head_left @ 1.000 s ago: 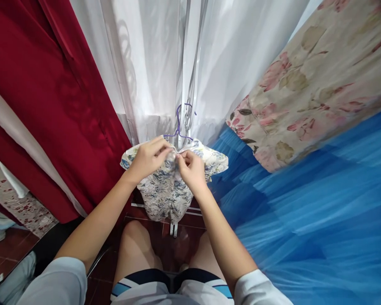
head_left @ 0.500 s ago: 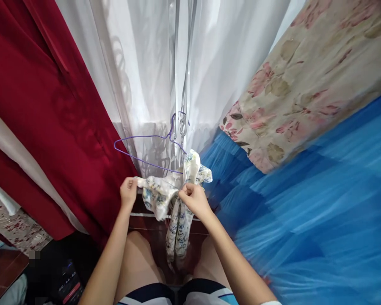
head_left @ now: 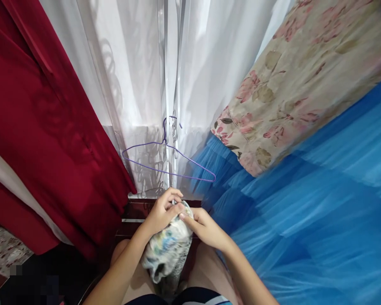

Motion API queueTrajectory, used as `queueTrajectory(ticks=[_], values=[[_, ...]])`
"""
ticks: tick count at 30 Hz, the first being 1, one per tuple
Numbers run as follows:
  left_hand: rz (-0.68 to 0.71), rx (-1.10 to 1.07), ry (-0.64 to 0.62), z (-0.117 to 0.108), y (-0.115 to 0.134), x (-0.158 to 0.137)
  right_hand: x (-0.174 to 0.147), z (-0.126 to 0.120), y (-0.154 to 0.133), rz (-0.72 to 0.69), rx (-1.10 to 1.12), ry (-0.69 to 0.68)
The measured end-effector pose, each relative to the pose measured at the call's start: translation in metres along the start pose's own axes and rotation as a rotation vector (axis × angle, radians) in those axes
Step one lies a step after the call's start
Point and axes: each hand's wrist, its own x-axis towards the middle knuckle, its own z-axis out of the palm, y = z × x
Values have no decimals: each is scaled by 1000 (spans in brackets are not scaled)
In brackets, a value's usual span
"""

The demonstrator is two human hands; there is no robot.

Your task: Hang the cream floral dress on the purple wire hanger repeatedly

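Note:
A white garment with a blue, green and yellow floral print hangs bunched between my knees, slightly blurred. My left hand pinches its upper edge, fingers bent. Close beside it, my right hand grips the same edge with the thumb on top. The two hands almost meet there. Beyond them a purple wire hanger hangs bare, apart from the garment and from both hands. Part of the garment is hidden behind my hands and left forearm.
White cloth and pale metal poles stand ahead. A red drape hangs at the left. To the right hang a beige floral cloth and blue tulle. Dark red floor tiles show below.
The garment has come off the hanger and down toward my lap. My left hand has moved right, close to my right hand, and both are lower. The whole hanger now shows.

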Motion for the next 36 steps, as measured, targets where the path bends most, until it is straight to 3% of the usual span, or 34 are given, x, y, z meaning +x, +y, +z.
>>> queueTrajectory(ticks=[3, 6, 9, 12, 17, 21, 25, 29, 33, 36], values=[[-190, -34, -245, 8, -11, -27, -12, -32, -16, -10, 5, 71], [-302, 56, -383, 17, -23, -55, -11, -77, -28, -87, -103, 272], [-298, 159, -273, 6, -25, -65, 14, -120, -29, -191, -193, 424], [-211, 278, -112, -28, -15, -55, 62, -142, -27, -190, -56, 435], [-104, 615, 15, -101, -3, -29, 133, -124, -36, -97, 39, 175], [2, 919, -27, -155, -25, -24, 141, -107, -49, -30, 211, -67], [11, 1051, -83, -205, -52, -23, 131, -110, -50, 12, 331, -71], [44, 1155, 86, -250, -50, -1, 125, -113, -48, 46, 382, -48], [106, 1131, 382, -267, -20, 36, 123, -104, -51, 66, 451, -61], [143, 912, 523, -246, 5, 67, 121, -89, -49, 79, 481, -34]])
